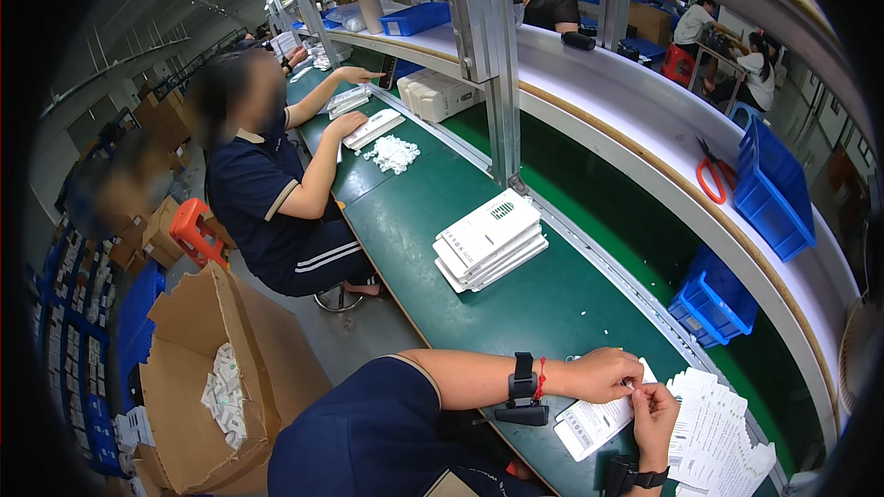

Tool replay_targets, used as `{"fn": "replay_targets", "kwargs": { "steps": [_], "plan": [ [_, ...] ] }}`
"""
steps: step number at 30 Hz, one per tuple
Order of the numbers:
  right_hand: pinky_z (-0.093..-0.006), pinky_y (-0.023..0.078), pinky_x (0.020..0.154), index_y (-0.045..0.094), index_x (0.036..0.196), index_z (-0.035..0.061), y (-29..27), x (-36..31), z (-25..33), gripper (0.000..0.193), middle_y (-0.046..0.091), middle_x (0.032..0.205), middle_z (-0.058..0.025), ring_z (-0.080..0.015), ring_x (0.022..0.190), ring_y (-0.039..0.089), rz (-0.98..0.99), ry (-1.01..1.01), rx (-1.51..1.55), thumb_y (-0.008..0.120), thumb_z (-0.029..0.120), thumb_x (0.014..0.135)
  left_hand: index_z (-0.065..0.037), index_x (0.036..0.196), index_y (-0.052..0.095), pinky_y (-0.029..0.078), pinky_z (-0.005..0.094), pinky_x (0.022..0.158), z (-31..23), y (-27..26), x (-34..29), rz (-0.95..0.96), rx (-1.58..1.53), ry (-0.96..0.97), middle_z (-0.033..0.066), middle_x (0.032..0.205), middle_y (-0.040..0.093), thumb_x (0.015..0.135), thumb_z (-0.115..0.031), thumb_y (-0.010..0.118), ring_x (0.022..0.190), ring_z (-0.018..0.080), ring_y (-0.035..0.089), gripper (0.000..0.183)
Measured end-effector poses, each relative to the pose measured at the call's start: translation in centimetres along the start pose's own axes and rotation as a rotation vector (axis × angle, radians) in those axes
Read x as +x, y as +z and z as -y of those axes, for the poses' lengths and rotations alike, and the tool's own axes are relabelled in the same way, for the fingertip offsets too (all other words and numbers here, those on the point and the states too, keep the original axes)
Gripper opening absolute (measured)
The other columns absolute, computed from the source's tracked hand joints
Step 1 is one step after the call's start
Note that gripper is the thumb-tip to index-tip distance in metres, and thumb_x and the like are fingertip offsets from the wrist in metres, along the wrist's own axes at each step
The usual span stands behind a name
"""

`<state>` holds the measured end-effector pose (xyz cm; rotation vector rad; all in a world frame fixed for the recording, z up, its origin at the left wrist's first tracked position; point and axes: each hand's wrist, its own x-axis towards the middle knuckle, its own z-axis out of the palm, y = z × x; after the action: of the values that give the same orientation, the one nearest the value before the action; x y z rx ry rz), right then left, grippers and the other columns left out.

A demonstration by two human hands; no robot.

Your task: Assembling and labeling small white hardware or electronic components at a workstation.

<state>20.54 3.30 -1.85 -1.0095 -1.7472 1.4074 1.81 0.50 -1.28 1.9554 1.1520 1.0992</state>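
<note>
Left hand [608, 377] and right hand [656, 416] meet, fingertips pinched closed, anything held indistinct, over a dark-printed white carton [586, 430]; the carton stack [490, 237] bears green print.

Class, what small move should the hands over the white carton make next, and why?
Probably, the left hand and right hand should ease down onto the white carton: their fingertips meet over its far end, seemingly pinching something small, too hidden to identify.

Left forearm [479, 381] extends horizontally; right forearm rises from below. Left hand [603, 375] and right hand [656, 412] meet, fingers curled, fingertips close together.
</note>
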Motion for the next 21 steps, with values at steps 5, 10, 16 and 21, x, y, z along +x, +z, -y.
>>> {"fn": "replay_targets", "kwargs": {
  "steps": [5, 10, 16, 21],
  "plan": [
    [-0.0155, 0.038, 0.053, 0.059, 0.082, -0.0027, 0.3, -0.1, 0.0, 0.006, 0.058, 0.069, 0.0011, -0.0012, 0.059, 0.048, -0.002, -0.002, -0.006, 0.061, 0.002, 0.086, -0.004, 0.081, 0.059, 0.045, 0.0386, 0.058, 0.0, -0.1, -0.3, -0.003, -0.002, 0.002, 0.0118, 0.075, 0.059, 0.076, -0.008, 0.064, 0.064, 0.0279, 0.060, 0.009],
    [-0.0155, 0.038, 0.053, 0.059, 0.082, -0.0029, 0.5, -0.2, 0.0, 0.007, 0.058, 0.069, 0.0010, -0.0012, 0.059, 0.047, -0.010, -0.008, -0.002, 0.062, 0.002, 0.085, -0.003, 0.081, 0.058, 0.046, 0.0383, 0.059, 0.2, -0.1, -0.3, 0.004, 0.016, 0.014, 0.0119, 0.075, 0.059, 0.076, -0.008, 0.064, 0.065, 0.0280, 0.060, 0.009],
    [-0.0189, 0.042, 0.056, 0.061, 0.083, -0.0017, 0.0, -0.2, 0.0, 0.004, 0.060, 0.071, -0.0003, -0.0040, 0.063, 0.052, -0.041, -0.022, -0.064, 0.061, 0.003, 0.084, -0.002, 0.085, 0.060, 0.048, 0.0361, 0.061, 0.3, 0.2, 0.3, 0.009, 0.000, 0.021, 0.0127, 0.078, 0.060, 0.077, -0.008, 0.064, 0.069, 0.0280, 0.061, 0.011],
    [-0.0182, 0.045, 0.057, 0.063, 0.084, -0.0028, 0.4, 0.2, -0.2, 0.005, 0.065, 0.075, -0.0039, -0.0038, 0.065, 0.056, 0.005, -0.027, 0.011, 0.064, 0.003, 0.084, -0.001, 0.087, 0.061, 0.049, 0.0350, 0.062, 0.2, -0.5, 0.0, 0.050, -0.015, 0.030, 0.0125, 0.081, 0.061, 0.079, -0.007, 0.062, 0.068, 0.0266, 0.060, 0.010]
  ]
}}
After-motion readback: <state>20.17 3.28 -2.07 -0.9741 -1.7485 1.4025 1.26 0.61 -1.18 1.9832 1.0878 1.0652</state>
